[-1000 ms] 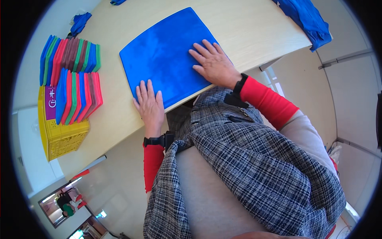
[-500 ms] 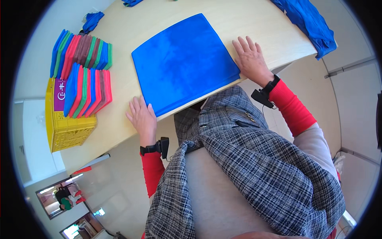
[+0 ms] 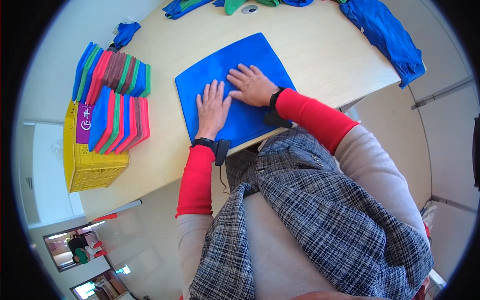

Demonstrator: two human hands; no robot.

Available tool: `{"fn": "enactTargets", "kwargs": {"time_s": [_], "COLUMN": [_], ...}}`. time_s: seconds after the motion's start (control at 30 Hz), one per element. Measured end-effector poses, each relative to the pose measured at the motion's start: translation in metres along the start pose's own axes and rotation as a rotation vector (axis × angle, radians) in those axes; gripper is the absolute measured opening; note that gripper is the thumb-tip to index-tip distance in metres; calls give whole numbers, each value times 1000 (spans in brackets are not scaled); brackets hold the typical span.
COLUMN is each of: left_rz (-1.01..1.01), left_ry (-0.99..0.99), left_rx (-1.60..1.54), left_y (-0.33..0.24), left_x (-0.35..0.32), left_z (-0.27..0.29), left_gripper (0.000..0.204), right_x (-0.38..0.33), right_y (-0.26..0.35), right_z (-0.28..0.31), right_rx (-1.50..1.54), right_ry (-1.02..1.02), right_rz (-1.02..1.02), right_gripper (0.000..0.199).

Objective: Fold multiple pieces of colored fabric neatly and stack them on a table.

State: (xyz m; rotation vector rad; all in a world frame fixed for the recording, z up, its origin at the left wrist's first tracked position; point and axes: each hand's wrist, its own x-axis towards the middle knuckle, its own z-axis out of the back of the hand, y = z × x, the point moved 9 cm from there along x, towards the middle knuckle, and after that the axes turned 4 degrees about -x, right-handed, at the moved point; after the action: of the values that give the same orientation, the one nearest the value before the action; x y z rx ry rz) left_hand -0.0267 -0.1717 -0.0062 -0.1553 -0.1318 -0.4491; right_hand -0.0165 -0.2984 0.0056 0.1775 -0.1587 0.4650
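Note:
A flat, folded blue cloth (image 3: 225, 67) lies near the table's front edge, right in front of me. My left hand (image 3: 214, 111) rests palm down on its left part, fingers stretched toward the far side. Just to the right, my right hand (image 3: 252, 86) also lies flat on the cloth, fingers spread and angled to the left. The two hands are close together, thumbs almost meeting. Neither hand holds anything.
At the left, folded cloths (image 3: 120, 120) in blue, red, green and brown stand in two rows at a yellow plastic crate (image 3: 97, 170). Crumpled blue fabric (image 3: 382, 40) lies at the table's right end. More blue and green cloths (image 3: 187, 6) line the far edge.
Both hands have moved inward from the cloth's left and right edges onto its middle. More of the table's far side now shows.

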Motion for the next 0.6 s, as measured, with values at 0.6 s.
{"fn": "enactTargets", "kwargs": {"time_s": [0.6], "left_rz": [196], "left_ry": [-25], "left_rx": [288], "left_y": [79], "left_x": [16], "left_z": [49], "left_gripper": [59], "right_x": [14], "right_y": [-96], "right_z": [37], "right_rx": [-372], "right_ry": [-4], "right_rz": [-194], "right_gripper": [64]}}
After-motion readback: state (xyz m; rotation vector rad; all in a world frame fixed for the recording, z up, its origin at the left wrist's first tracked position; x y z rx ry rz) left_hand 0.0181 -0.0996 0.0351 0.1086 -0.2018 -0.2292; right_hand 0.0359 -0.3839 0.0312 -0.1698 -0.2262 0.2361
